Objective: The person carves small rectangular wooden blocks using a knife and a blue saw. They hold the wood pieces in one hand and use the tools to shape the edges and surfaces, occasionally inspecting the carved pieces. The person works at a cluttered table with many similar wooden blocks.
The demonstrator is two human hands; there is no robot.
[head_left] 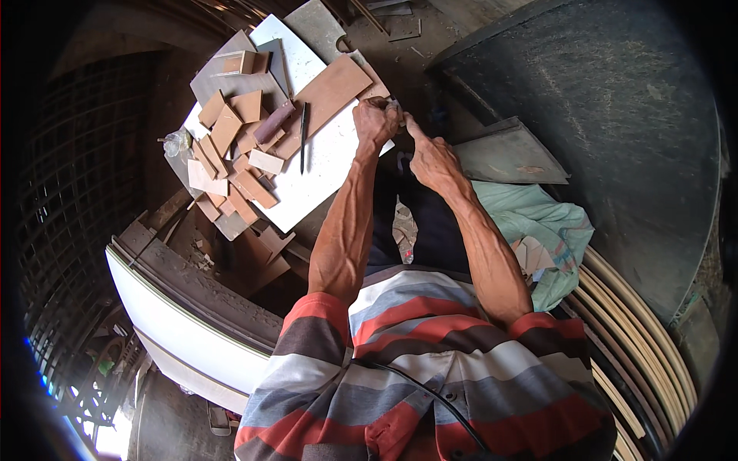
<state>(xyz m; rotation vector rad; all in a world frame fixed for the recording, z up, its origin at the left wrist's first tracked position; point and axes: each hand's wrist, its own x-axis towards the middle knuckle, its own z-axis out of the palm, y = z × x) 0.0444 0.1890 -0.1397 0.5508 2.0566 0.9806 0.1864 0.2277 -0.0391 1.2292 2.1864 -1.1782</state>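
Observation:
My left hand [377, 123] is closed at the right edge of a white board [327, 173], beside the end of a long brown wooden strip [338, 86]. My right hand [434, 160] meets it there, its fingers curled and pressed toward the left fingertips. Something small seems to be pinched between the two hands, but it is too small and covered to name. To the left of the hands, a black pen [303, 138] lies on the board. Beside the pen, a dark reddish-brown roll [274, 123] rests on a heap of small wooden pieces [226, 129].
A crumpled clear plastic bag [177, 142] lies at the board's left edge. On the right stand a large dark panel [607, 100] and a grey sheet [511, 154]. A pale green sack [530, 223] and long curved-looking wooden strips [638, 330] lie right of me. A white-faced panel [181, 326] is at lower left.

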